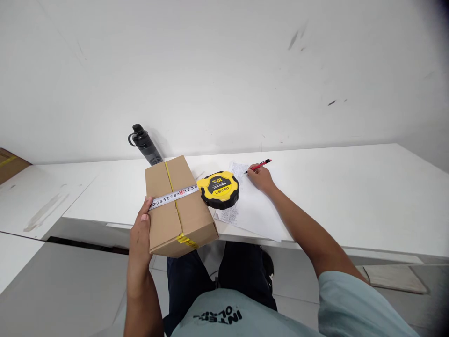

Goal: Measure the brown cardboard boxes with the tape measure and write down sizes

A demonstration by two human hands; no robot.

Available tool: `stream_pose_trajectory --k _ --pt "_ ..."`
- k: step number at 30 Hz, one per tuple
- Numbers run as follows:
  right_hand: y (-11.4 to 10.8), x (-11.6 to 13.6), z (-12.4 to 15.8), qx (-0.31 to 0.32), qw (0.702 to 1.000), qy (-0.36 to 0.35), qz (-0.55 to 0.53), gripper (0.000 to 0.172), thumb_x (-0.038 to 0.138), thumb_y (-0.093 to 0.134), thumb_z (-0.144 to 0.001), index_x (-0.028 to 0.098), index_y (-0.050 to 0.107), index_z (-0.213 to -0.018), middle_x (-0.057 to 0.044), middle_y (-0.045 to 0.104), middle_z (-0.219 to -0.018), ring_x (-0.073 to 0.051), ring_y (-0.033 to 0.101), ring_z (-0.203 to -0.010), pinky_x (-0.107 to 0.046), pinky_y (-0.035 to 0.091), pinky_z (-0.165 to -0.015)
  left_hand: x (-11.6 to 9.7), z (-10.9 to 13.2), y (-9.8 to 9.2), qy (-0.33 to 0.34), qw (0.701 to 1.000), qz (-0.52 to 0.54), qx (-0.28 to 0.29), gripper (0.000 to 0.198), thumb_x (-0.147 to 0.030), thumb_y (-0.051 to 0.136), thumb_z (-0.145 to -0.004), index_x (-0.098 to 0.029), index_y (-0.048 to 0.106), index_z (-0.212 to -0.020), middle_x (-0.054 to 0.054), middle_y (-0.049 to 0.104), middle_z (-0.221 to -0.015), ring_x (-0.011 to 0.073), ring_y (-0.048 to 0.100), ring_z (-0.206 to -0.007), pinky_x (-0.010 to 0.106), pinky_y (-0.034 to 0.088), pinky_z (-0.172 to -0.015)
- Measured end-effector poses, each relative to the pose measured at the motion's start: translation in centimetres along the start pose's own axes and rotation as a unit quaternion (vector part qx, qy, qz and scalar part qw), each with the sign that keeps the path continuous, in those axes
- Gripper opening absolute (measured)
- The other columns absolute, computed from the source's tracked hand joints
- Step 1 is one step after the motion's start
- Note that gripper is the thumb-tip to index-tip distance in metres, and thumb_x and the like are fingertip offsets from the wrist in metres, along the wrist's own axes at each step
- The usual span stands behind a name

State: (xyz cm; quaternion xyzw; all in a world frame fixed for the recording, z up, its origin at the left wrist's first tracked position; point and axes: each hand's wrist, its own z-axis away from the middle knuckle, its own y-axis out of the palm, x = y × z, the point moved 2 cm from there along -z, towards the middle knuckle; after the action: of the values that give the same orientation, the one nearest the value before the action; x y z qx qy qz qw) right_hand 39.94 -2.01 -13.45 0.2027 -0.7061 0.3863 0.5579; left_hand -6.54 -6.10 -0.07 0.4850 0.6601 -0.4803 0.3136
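Note:
My left hand (143, 224) grips the left side of a cardboard box (163, 229), which has yellow tape along its top and front. Its thumb lies by the end of a measuring tape blade (171, 196) stretched across the box top. The blade runs into a yellow and black tape measure (219, 189) at the box's right edge. My right hand (260, 177) is closed round a red and black pen (261, 164), its tip at a sheet of paper (261, 213) that carries dense writing on its left part.
A dark water bottle (147, 146) stands tilted-looking behind the box near the white wall (224, 84). The white table (351, 196) extends to the right. Part of another cardboard box (12, 166) shows at the far left. My legs are below the table's front edge.

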Motion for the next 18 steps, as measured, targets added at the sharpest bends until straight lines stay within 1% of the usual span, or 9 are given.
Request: stream_pose_trajectory --k 4,10,15,18 --pt "0.04 -0.22 -0.2 -0.004 1.0 0.001 -0.001 0.02 0.039 0.058 -0.075 0.022 0.067 -0.081 -0.003 0.067 -0.079 -0.02 0.057 -0.074 -0.034 0.046 -0.074 0.1 0.01 -0.02 0.0 1.0 0.006 0.002 0.061 -0.067 0.052 -0.105 -0.026 0.068 -0.147 0.006 0.057 -0.163 0.029 0.045 -0.157 0.045 0.03 -0.135" --pt "-0.01 -0.41 -0.44 -0.006 1.0 -0.002 -0.002 0.017 0.037 0.057 -0.074 0.022 0.064 -0.077 -0.002 0.065 -0.076 -0.019 0.058 -0.075 -0.033 0.046 -0.075 -0.1 0.08 0.13 -0.001 1.0 -0.002 -0.003 0.06 -0.066 0.052 -0.105 -0.027 0.069 -0.146 0.006 0.057 -0.163 0.0287 0.046 -0.156 0.044 0.032 -0.134" --pt "-0.09 -0.48 -0.38 -0.011 1.0 0.0 -0.005 0.017 0.038 0.058 -0.073 0.022 0.064 -0.076 -0.001 0.063 -0.072 -0.019 0.056 -0.073 -0.032 0.045 -0.071 -0.1 0.1 0.19 -0.002 1.0 0.006 -0.004 0.059 -0.066 0.052 -0.105 -0.027 0.069 -0.146 0.006 0.056 -0.164 0.0285 0.044 -0.157 0.044 0.03 -0.135" --pt "-0.06 -0.55 -0.35 -0.016 1.0 0.002 -0.009 0.018 0.039 0.059 -0.074 0.022 0.064 -0.078 -0.001 0.064 -0.074 -0.019 0.058 -0.075 -0.033 0.046 -0.073 -0.07 0.1 0.18 -0.004 1.0 0.009 -0.003 0.06 -0.067 0.052 -0.104 -0.027 0.069 -0.146 0.006 0.056 -0.164 0.0291 0.045 -0.157 0.045 0.03 -0.135"
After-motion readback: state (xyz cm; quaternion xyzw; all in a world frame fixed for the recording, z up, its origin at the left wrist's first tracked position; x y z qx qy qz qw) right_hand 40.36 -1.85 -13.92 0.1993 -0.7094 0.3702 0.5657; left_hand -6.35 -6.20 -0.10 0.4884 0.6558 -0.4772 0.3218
